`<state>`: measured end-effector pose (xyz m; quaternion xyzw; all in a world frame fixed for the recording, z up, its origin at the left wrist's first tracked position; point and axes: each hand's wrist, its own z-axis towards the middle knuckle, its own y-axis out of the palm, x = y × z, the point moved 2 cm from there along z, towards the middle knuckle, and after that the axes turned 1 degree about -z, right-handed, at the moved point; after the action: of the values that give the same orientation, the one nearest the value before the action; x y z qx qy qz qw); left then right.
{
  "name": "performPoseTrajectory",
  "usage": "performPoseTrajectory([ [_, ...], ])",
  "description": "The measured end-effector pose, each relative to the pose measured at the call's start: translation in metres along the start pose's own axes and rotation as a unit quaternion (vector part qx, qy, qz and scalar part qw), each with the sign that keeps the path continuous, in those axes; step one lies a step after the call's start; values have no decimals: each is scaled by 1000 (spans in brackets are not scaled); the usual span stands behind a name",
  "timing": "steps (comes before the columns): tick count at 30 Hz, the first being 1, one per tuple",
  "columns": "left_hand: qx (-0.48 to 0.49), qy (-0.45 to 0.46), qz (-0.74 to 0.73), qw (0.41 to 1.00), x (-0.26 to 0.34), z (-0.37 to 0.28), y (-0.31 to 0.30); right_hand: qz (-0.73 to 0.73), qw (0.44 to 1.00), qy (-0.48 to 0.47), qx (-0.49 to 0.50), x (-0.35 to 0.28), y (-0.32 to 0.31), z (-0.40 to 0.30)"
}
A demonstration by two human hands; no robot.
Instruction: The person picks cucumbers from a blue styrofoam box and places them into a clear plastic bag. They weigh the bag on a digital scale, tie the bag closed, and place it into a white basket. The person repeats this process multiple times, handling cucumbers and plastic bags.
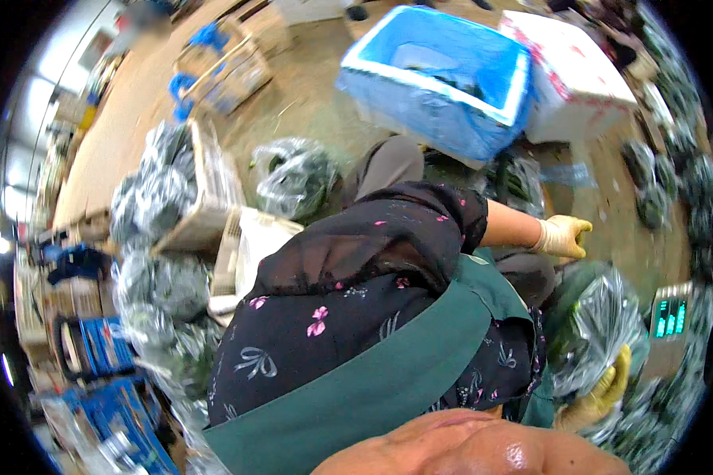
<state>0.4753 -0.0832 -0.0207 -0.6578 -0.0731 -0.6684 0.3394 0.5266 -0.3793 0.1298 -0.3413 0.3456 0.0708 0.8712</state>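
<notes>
My left hand (561,235), in a pale yellowish glove, reaches out over the floor with its fingers bent and apart. Nothing shows between them, though their undersides are partly hidden. Below it in the picture, a clear plastic bag (600,320) bulges with green vegetables of a kind I cannot make out. My right hand (600,389), gloved in yellow, grips the side of this bag, fingers spread along the plastic. Close beside the bag stands a digital scale (670,320) with a lit green display. Whether the bag rests on the scale is hidden.
A blue-lined foam box (434,113) and a white foam box (576,83) stand ahead. Filled plastic bags (294,178) lie near my knee, with more bags (650,184) at right. Left are a pale plastic crate (214,178), a cardboard box (229,71) and blue crates (119,415).
</notes>
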Motion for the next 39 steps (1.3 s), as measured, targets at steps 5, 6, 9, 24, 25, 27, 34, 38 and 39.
performPoseTrajectory([
  [5,136,-60,-7,989,-18,-49,-74,139,925,-39,-350,-24,125,39],
  [6,167,-70,-1,983,-20,-64,-95,171,904,-24,-392,-31,146,38],
  [9,260,-76,-15,963,-30,-113,-149,147,870,-55,-468,-38,196,40],
  [24,634,-71,-11,770,-33,-427,-285,79,791,-141,-590,-89,314,33],
  [25,647,-133,-2,750,-60,-453,-285,61,792,-135,-592,-94,312,27],
  [27,667,-256,-7,700,-123,-509,-282,59,792,-101,-598,-78,313,13],
  [34,659,-491,-46,568,-269,-605,-215,2,768,-69,-637,-85,308,-3],
  [38,622,-517,44,586,-216,-574,-231,35,783,-36,-620,-78,294,-11],
  [39,622,-528,107,568,-212,-573,-234,73,782,7,-619,-77,298,-12],
])
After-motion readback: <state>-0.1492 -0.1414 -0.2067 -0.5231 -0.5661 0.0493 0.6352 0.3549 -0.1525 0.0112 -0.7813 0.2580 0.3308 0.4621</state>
